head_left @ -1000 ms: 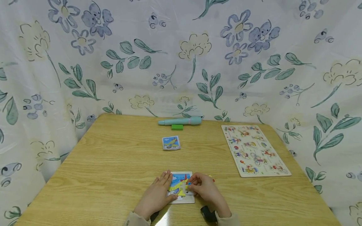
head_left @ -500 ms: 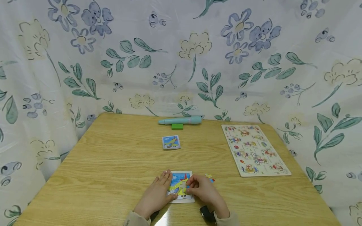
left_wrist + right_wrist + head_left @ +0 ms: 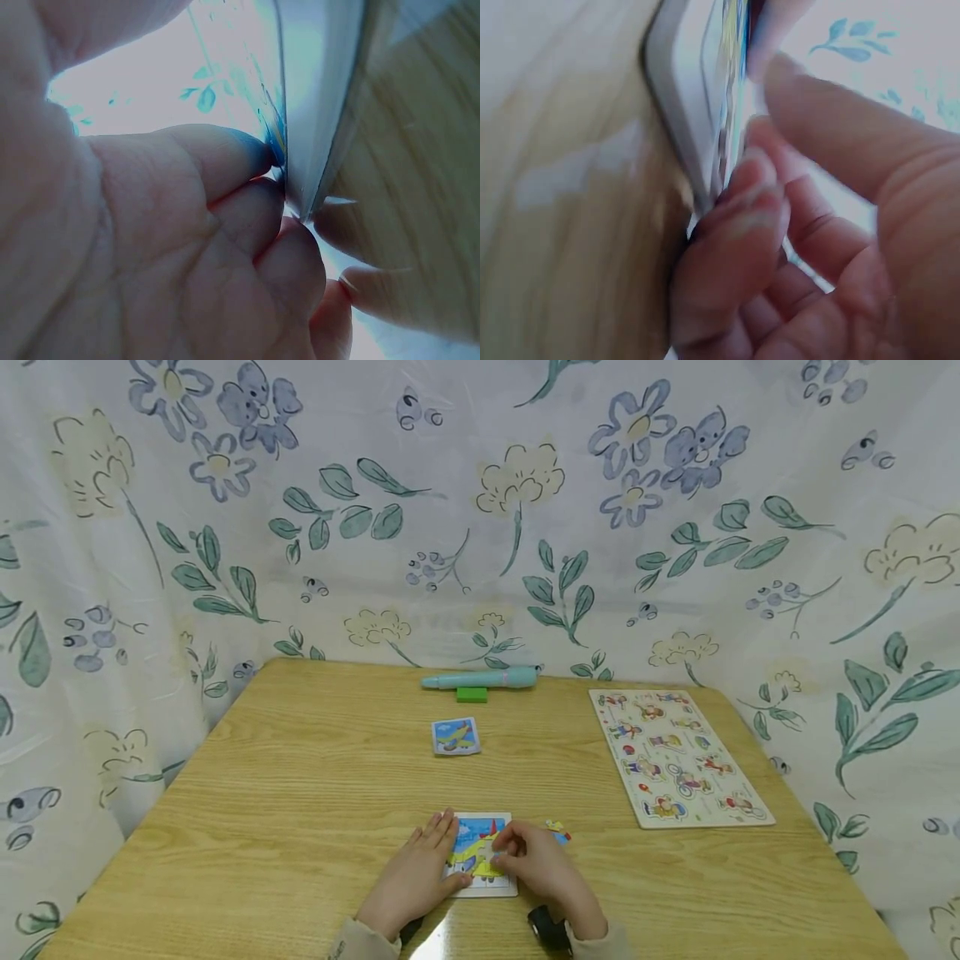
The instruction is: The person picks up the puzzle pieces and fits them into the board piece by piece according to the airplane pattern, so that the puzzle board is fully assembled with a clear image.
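A small jigsaw puzzle (image 3: 483, 827) lies near the front of the table, showing a yellow plane on blue sky in a pale tray (image 3: 513, 891). My left hand (image 3: 411, 878) rests flat over its left edge, fingers extended; in the left wrist view the fingertips (image 3: 259, 154) are right at the tray's side. Above the puzzle's right half, my right hand (image 3: 546, 862) bends thumb and index finger together on a puzzle piece, mostly hidden by the fingers. The right wrist view shows the thumb (image 3: 817, 112) close against the picture surface. Loose puzzle pieces (image 3: 558, 832) lie just beyond this hand.
A square card (image 3: 455, 737) with the plane picture lies farther back. Behind it, a teal pen-shaped toy (image 3: 480, 679) leans on a green block (image 3: 472, 695). A wooden peg board with figures (image 3: 678, 758) occupies the right side. A floral curtain (image 3: 480, 527) closes off the back.
My right hand has shifted slightly left over the puzzle, with the piece brought down into the picture. More of the loose pieces show behind it. My left hand stays in place.
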Tool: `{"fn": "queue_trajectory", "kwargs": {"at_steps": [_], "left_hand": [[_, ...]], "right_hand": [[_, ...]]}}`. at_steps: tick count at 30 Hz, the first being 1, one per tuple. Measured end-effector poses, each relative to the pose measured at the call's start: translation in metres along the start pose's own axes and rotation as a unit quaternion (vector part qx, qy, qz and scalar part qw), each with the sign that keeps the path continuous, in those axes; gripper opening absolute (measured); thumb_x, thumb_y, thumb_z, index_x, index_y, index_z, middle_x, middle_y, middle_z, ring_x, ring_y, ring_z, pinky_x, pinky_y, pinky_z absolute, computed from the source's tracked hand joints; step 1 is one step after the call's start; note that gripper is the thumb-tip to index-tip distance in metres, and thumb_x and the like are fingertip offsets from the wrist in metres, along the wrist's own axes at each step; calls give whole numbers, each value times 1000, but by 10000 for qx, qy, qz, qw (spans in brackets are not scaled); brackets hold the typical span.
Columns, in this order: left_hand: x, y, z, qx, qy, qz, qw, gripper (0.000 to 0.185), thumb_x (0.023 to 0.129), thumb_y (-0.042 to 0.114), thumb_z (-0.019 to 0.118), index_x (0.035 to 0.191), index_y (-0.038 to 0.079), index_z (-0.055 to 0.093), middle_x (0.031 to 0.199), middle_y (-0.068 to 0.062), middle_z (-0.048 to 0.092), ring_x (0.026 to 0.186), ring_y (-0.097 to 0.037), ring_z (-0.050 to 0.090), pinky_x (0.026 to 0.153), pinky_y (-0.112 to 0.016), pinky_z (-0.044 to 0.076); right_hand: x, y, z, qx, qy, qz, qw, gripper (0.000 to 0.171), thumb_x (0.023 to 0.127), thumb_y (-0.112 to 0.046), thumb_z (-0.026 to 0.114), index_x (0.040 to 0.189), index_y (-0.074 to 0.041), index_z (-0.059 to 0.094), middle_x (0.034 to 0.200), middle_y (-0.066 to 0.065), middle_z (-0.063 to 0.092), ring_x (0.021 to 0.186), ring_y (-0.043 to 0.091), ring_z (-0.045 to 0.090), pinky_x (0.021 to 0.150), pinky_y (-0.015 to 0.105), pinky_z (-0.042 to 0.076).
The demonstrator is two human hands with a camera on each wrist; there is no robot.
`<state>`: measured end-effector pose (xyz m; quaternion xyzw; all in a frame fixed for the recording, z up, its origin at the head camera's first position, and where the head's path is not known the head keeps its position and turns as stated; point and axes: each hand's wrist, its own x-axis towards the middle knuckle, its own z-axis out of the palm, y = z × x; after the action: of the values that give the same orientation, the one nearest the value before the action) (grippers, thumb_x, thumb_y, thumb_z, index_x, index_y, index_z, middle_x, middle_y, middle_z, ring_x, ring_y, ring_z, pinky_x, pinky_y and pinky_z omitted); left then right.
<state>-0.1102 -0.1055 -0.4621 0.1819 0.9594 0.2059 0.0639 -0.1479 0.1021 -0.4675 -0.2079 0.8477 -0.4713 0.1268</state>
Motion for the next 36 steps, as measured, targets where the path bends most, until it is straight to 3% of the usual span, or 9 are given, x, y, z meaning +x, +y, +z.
{"fn": "queue_trajectory", "kwargs": {"at_steps": [5,10,14,22,27,36], "left_hand": [[0,2,0,10,-2,-41,10000,79,83,47,58,138,-5,34,148,-18,23,136,-33,21,109,-51,22],[0,2,1,41,-13,-50,10000,79,83,47,58,138,-5,33,148,-18,23,136,-33,21,109,-50,23],[-1,3,1,34,-33,-20,10000,79,83,46,58,138,-5,33,148,-18,23,136,-33,21,109,-50,23],[0,1,4,61,-88,-23,9999,80,83,47,58,138,-4,34,149,-17,22,136,-33,21,109,-50,22],[-1,1,4,75,-86,-15,9999,79,83,47,58,138,-4,34,148,-17,22,136,-33,21,109,-51,22],[-3,2,2,55,-55,-5,10000,79,84,46,58,138,-5,33,149,-18,21,136,-33,20,109,-51,22]], "right_hand": [[-2,3,-10,646,425,443,9960,20,88,-21,61,96,-3,61,79,3,55,64,11,47,52,19,41],[-5,13,-24,349,1447,661,9867,15,85,-13,64,97,-4,63,87,4,61,67,13,50,54,20,43],[-10,21,-36,203,1829,777,9799,22,81,-6,68,102,-3,64,97,7,65,71,13,55,58,20,46],[-17,27,-43,-74,1718,948,9805,43,71,-3,76,111,-2,60,100,9,61,76,14,53,62,21,46],[-16,26,-40,-798,1633,626,9813,38,71,2,74,106,-4,63,96,5,62,77,14,51,67,25,44],[-12,24,-39,-1103,1646,60,9802,36,68,14,66,97,-7,65,87,2,60,76,16,51,65,23,43]]}}
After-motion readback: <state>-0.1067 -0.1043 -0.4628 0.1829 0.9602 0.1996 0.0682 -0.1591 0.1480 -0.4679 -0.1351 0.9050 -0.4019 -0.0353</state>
